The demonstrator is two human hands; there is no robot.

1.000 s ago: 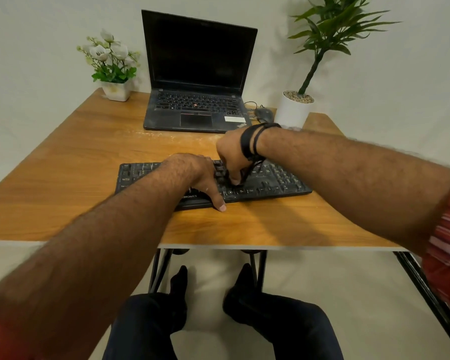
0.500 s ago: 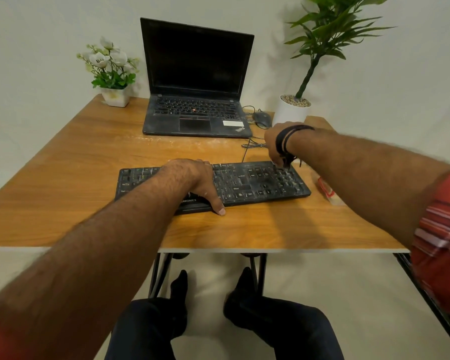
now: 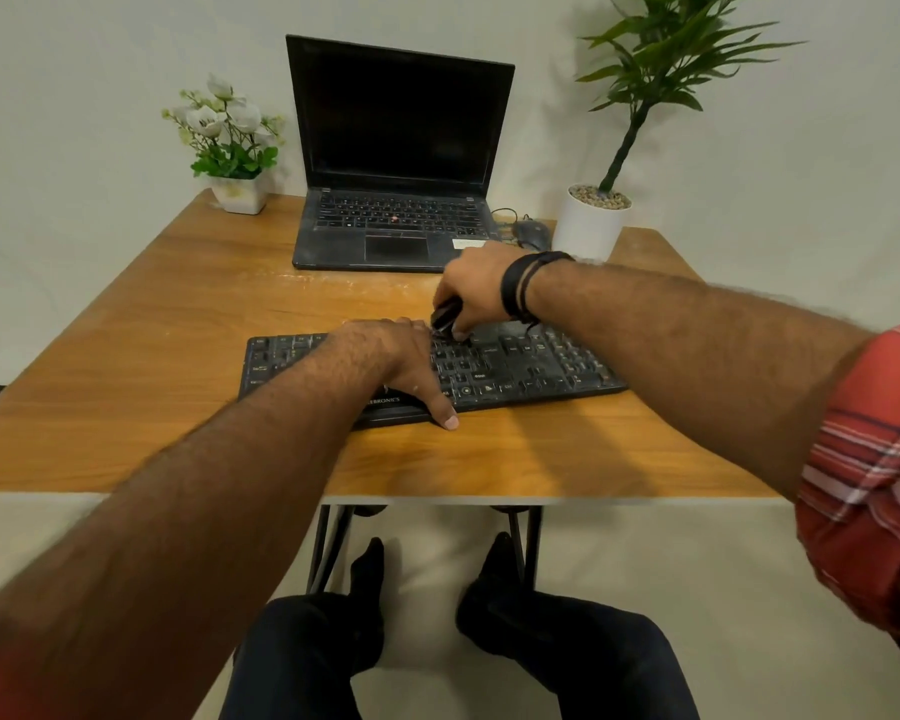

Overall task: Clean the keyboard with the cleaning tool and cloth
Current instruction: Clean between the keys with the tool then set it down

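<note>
A dusty black keyboard point(image 3: 531, 366) lies across the middle of the wooden table point(image 3: 152, 366). My left hand point(image 3: 401, 356) rests flat on its middle keys, thumb reaching down to the front edge. My right hand point(image 3: 476, 291) hovers over the keyboard's upper middle rows and grips a small black cleaning tool point(image 3: 445, 319), whose tip touches the keys just right of my left hand. No cloth shows in the head view.
An open black laptop point(image 3: 393, 220) stands behind the keyboard. A mouse point(image 3: 531, 233) and cable lie to its right. A white flower pot point(image 3: 237, 194) sits at the back left, a tall potted plant point(image 3: 596, 223) at the back right.
My right hand swung from the keyboard's middle out to its right end, then back left to the upper middle rows with the tool. My left hand stayed on the keys.
</note>
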